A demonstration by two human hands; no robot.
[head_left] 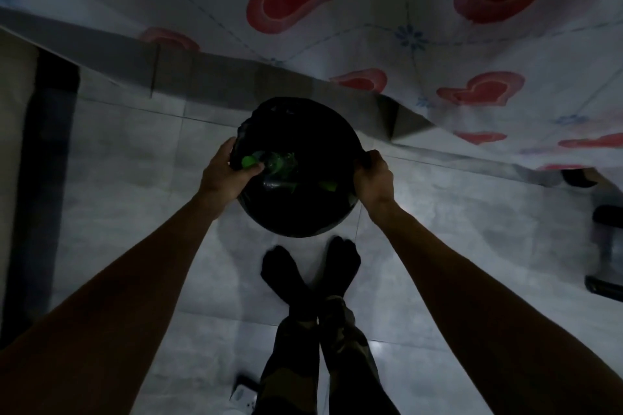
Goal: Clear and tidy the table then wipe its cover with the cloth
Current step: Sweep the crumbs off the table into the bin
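A round black bin (296,219) lined with a black bag stands on the tiled floor in front of my feet. Inside it lie crumpled clear bottles with green caps and labels (278,163). My left hand (224,172) grips the bin's left rim, fingers curled over the edge next to a green cap. My right hand (374,177) is closed on the right rim. The table cover (472,54), white with red hearts and blue flowers, hangs down from the table edge at the top and right. No cloth is in view.
Pale floor tiles (135,162) surround the bin. A dark vertical post (43,162) stands at the left. A dark stool or chair frame (606,246) sits at the right edge. A small white object (242,394) lies on the floor near my legs.
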